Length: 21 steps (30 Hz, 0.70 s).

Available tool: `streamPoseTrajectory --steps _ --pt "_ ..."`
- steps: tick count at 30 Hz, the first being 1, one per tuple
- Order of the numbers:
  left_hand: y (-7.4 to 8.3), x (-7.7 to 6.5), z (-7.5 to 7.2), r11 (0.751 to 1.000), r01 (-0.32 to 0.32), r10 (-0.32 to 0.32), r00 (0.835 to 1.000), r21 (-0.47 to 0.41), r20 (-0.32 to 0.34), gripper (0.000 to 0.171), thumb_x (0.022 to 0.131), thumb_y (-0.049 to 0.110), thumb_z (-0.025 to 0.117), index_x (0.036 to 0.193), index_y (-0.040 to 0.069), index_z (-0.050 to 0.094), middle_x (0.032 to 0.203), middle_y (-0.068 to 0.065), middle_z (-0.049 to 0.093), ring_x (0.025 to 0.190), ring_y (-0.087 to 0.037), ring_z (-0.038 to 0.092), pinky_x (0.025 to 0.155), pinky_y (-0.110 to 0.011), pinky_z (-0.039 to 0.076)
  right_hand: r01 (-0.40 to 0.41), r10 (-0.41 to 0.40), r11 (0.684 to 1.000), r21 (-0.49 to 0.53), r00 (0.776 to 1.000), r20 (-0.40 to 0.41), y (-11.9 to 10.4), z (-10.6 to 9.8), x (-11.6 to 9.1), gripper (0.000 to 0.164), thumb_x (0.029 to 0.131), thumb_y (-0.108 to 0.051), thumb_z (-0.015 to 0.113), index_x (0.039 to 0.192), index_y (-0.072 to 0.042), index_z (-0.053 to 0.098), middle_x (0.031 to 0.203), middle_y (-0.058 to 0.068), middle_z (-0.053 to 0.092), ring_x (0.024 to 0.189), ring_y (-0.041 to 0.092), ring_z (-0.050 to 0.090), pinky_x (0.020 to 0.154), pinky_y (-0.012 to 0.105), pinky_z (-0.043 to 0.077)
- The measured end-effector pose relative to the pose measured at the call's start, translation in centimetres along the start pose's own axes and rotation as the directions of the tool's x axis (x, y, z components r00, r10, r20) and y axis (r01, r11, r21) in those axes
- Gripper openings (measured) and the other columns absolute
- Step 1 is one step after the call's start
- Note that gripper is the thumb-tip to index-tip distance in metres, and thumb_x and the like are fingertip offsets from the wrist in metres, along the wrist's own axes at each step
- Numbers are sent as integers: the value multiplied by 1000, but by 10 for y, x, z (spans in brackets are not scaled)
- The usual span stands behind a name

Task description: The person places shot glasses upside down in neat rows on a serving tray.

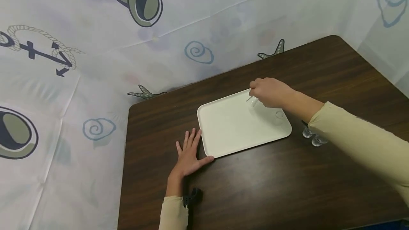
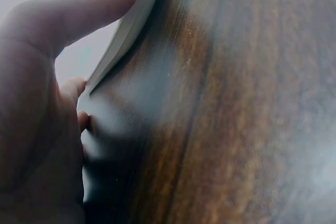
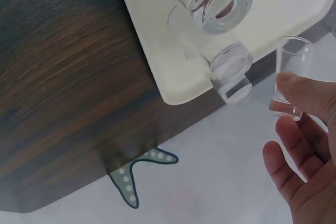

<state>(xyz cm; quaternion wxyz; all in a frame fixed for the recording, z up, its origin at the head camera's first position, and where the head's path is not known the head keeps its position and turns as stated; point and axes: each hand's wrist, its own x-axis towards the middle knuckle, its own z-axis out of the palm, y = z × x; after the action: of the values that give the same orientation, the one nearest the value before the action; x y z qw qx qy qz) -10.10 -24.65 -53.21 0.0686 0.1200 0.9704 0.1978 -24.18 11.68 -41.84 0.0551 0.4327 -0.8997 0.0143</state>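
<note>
My left hand (image 1: 187, 159) lies spread at the near left corner of a cream tray (image 1: 230, 127). In the left wrist view its thumb (image 2: 100, 6) rests along the tray's rim (image 2: 128, 32). Over the tray's far right part, my right hand (image 1: 271, 91) pinches a small clear shot glass (image 3: 289, 85) between thumb and fingers. The right wrist view has that glass's rim at the top and its thick base at the bottom. Two more clear shot glasses stand on the tray, one nearer the camera (image 3: 220, 3) and one by the edge (image 3: 231, 72).
Right of the tray, partly behind the right sleeve, are two more clear shot glasses (image 1: 317, 140) on the dark wooden table (image 1: 255, 184). A patterned cloth (image 1: 179, 20) hangs along the table's far side. A black strap (image 1: 193, 196) sits at the left wrist.
</note>
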Motion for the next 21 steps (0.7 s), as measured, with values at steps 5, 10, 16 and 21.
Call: streamPoseTrajectory --steps 5,10,16,21 --pt "0 -1 0 1000 2 -2 1000 -1 5 104 76 76 56 155 29 7 162 -1 3 147 -28 -4 105 -69 -8 10 -8 999 -40 999 54 -8 7 7 21 79 9 68 93 -7 72 91 7 57 86 25 56 70 33 50" --pt "1 0 0 1000 2 -2 1000 -11 4 104 76 75 57 155 30 8 162 -1 3 148 -28 -4 105 -69 -9 35 -28 995 -94 997 76 -12 17 14 16 81 6 69 91 -7 71 92 8 55 83 25 52 70 33 48" --pt "0 0 0 1000 -5 5 1000 -12 1 105 76 73 60 155 28 9 162 -3 5 147 -31 -2 104 -70 -8 51 -38 990 -129 994 98 -15 29 20 13 80 4 71 87 -7 70 92 9 54 80 25 51 67 32 48" --pt "-1 0 1 1000 -9 9 1000 -11 -3 105 76 72 61 155 28 9 162 -3 5 147 -31 -2 104 -71 -7 70 -57 989 -132 994 94 -16 35 22 12 79 4 71 84 -6 69 91 10 54 81 26 51 70 32 48"
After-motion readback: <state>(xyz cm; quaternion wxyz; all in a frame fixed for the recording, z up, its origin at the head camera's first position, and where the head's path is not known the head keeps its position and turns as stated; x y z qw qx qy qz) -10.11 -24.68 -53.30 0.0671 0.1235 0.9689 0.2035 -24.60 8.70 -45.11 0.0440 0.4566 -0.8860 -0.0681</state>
